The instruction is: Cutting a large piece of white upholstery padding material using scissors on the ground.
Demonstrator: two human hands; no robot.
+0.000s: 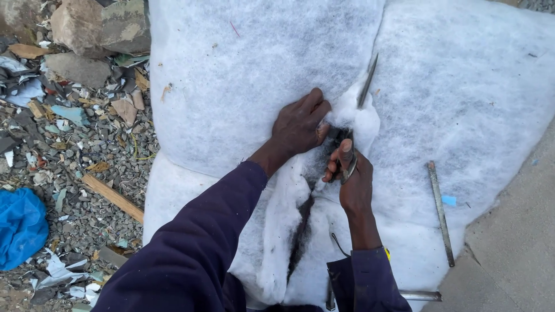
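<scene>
While the left hand presses flat and open on the white padding, the right hand grips scissors cutting its split; gravel borders the left edge.

White polyester wadding lies spread flat, split by a long cut showing dark beneath. Large metal scissors stand in that cut at the wadding's middle, blades pointing up and away, tips just open past a raised fold of fibre, handles low beside the slit's dark gap.
</scene>
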